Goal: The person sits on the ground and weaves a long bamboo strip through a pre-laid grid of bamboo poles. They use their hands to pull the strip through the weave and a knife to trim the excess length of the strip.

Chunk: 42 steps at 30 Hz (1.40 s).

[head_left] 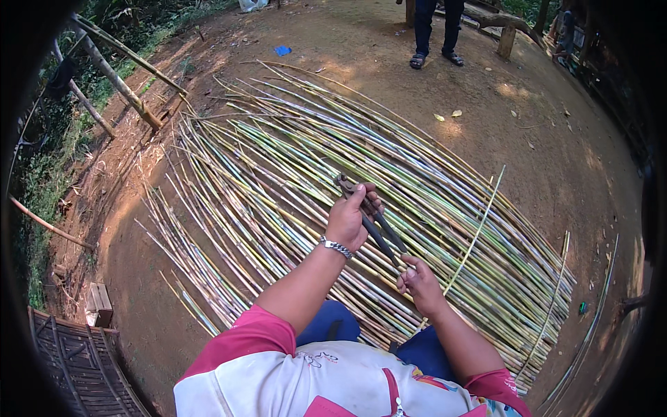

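Lying spread over brown dirt ground (389, 69), mid-frame: long thin poles (445, 229), some crosswise toward the right. Also resting there: a blue scrap (282, 51) near top centre, yellowish leaves (456, 113) upper right.

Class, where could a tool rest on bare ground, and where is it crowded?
Bare soil lies between the poles and another person's sandals, and between poles and wooden block leftward. Poles crowd beneath the left hand and right hand.
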{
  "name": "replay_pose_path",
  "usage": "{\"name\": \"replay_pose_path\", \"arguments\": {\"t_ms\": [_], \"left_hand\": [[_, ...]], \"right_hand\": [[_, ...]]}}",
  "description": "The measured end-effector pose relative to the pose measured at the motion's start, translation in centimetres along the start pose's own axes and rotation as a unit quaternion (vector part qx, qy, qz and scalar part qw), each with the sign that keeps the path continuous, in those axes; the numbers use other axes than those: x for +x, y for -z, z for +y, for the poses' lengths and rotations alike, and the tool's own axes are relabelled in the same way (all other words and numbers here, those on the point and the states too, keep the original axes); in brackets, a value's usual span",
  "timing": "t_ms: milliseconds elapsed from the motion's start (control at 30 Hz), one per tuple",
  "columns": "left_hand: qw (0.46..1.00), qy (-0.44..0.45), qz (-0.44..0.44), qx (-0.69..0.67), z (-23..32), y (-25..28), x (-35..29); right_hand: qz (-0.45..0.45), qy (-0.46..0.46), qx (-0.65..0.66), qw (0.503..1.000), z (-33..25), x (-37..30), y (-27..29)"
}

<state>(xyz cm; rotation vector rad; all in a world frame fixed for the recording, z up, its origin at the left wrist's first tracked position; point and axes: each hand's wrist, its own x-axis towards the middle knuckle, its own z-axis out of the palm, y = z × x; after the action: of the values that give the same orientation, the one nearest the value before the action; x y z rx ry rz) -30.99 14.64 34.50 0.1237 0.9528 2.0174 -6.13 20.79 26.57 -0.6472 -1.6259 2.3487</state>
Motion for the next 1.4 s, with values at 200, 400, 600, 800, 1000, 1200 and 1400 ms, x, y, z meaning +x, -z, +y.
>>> {"name": "replay_pose_path", "arguments": {"t_ms": [200,400,600,800,1000,1200,1400], "left_hand": [[0.944,0.015,-0.096,0.314,4.0,1.6,-1.3],[0.842,0.306,-0.325,0.304,2.2,2.0,-1.2],[0.649,0.438,-0.373,0.498,-11.1,6.1,-1.3],[0.535,0.245,-0.376,0.716,-29.5,16.7,-4.7],[0.486,0.409,-0.407,0.656,-37.6,21.4,-9.7],[0.419,0.302,-0.450,0.729,-37.8,22.2,-11.9],[0.366,0.170,-0.514,0.757,-35.9,19.3,-8.2]], "right_hand": [[0.156,0.101,-0.235,0.954,-5.1,-0.5,1.8],[0.244,0.199,-0.472,0.824,-6.8,-2.0,12.5],[0.363,0.122,-0.658,0.649,0.6,-13.1,21.7],[0.576,-0.389,-0.497,0.520,17.5,-32.0,24.4],[0.682,-0.499,-0.317,0.430,34.0,-39.7,15.3],[0.603,-0.419,-0.242,0.634,40.1,-36.9,10.7],[0.389,-0.545,-0.267,0.693,36.8,-34.8,14.6]]}}
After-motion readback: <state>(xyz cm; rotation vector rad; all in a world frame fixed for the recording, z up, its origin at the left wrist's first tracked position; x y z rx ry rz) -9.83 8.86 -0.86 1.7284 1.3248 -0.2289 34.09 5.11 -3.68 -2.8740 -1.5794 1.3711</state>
